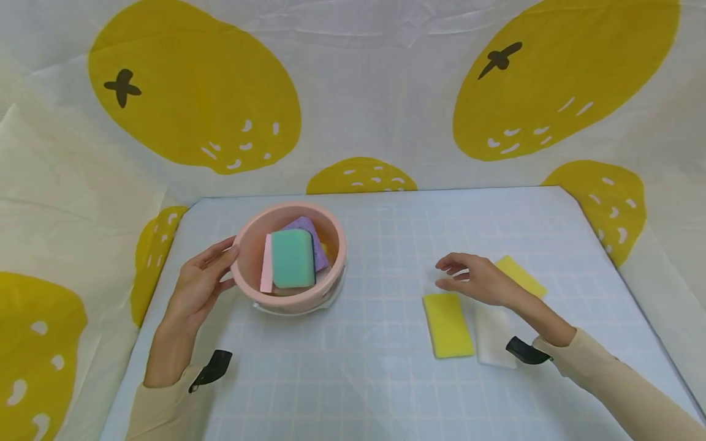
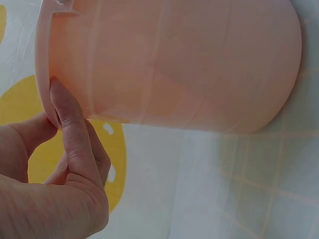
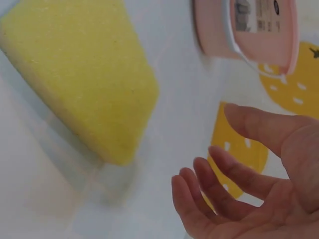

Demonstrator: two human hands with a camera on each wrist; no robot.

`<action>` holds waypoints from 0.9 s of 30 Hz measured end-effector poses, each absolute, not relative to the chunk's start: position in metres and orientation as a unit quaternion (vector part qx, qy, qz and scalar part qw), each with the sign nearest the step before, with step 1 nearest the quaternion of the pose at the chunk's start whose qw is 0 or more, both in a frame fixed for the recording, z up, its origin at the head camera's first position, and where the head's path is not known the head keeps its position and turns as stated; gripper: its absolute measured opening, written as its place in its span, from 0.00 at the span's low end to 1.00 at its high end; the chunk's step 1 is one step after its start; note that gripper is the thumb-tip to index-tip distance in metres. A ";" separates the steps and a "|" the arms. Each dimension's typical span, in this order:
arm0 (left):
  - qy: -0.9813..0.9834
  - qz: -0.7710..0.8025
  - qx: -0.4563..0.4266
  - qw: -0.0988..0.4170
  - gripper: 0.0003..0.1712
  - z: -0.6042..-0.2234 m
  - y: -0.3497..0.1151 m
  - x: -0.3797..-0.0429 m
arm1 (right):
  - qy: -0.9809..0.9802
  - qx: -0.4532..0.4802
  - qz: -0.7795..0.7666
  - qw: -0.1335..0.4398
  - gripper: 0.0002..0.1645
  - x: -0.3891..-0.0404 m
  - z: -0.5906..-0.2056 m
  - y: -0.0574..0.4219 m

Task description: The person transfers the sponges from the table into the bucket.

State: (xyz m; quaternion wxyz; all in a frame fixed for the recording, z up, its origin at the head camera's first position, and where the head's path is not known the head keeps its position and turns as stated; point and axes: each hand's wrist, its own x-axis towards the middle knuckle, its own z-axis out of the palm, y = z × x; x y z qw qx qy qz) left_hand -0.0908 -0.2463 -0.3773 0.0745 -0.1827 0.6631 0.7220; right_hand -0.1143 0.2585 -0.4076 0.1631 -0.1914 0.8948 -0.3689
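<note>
A pink bucket with a white handle stands on the left side of the table. My left hand pinches its rim between thumb and fingers, as the left wrist view shows along the bucket wall. Inside lie a green sponge, a pink sponge and a purple sponge, partly overlapping. My right hand hovers with loosely bent fingers and holds nothing. Just in front of it lies a yellow sponge; another yellow sponge is partly hidden behind the hand.
A white flat piece lies right of the nearer yellow sponge, partly under the right forearm in view. The table has a pale checked cover. A white sheet printed with yellow fruit hangs behind and at both sides.
</note>
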 end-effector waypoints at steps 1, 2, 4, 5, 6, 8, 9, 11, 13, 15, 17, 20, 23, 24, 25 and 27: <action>0.663 0.722 -0.183 0.074 0.43 -0.377 -0.246 -0.091 | 0.895 -0.190 -0.368 0.167 0.25 -0.113 -0.410 0.261; 0.663 0.722 -0.182 0.074 0.43 -0.377 -0.246 -0.091 | 0.894 -0.191 -0.368 0.169 0.25 -0.112 -0.413 0.263; 0.665 0.720 -0.184 0.073 0.43 -0.377 -0.245 -0.091 | 0.894 -0.193 -0.364 0.177 0.26 -0.109 -0.419 0.266; 0.666 0.719 -0.184 0.073 0.43 -0.377 -0.245 -0.091 | 0.893 -0.194 -0.363 0.181 0.26 -0.108 -0.422 0.268; 0.667 0.719 -0.185 0.073 0.43 -0.378 -0.245 -0.091 | 0.892 -0.195 -0.362 0.186 0.26 -0.107 -0.424 0.270; 0.668 0.718 -0.185 0.072 0.43 -0.378 -0.244 -0.091 | 0.891 -0.196 -0.359 0.197 0.26 -0.104 -0.429 0.273; 0.668 0.717 -0.185 0.072 0.43 -0.378 -0.244 -0.091 | 0.890 -0.197 -0.357 0.203 0.26 -0.103 -0.431 0.274; 0.667 0.718 -0.185 0.073 0.43 -0.378 -0.244 -0.092 | 0.887 -0.196 -0.359 0.215 0.27 -0.101 -0.435 0.276; 0.666 0.719 -0.186 0.074 0.43 -0.379 -0.244 -0.092 | 0.883 -0.193 -0.362 0.226 0.27 -0.099 -0.437 0.277; 0.665 0.719 -0.186 0.072 0.43 -0.379 -0.244 -0.091 | 0.881 -0.184 -0.364 0.238 0.28 -0.099 -0.438 0.277; 0.667 0.718 -0.186 0.071 0.43 -0.379 -0.245 -0.091 | 0.880 -0.173 -0.365 0.249 0.27 -0.099 -0.439 0.277; 0.670 0.715 -0.187 0.069 0.43 -0.379 -0.245 -0.092 | 0.880 -0.164 -0.363 0.260 0.26 -0.099 -0.439 0.277; 0.670 0.716 -0.187 0.069 0.43 -0.379 -0.245 -0.092 | 0.878 -0.171 -0.363 0.262 0.23 -0.099 -0.439 0.277; 0.669 0.716 -0.186 0.069 0.43 -0.379 -0.245 -0.092 | 0.877 -0.174 -0.363 0.262 0.22 -0.100 -0.438 0.277; 0.669 0.717 -0.185 0.069 0.43 -0.379 -0.245 -0.092 | 0.877 -0.177 -0.361 0.263 0.22 -0.100 -0.436 0.276; 0.669 0.717 -0.183 0.068 0.43 -0.379 -0.246 -0.092 | 0.877 -0.182 -0.357 0.265 0.21 -0.102 -0.433 0.275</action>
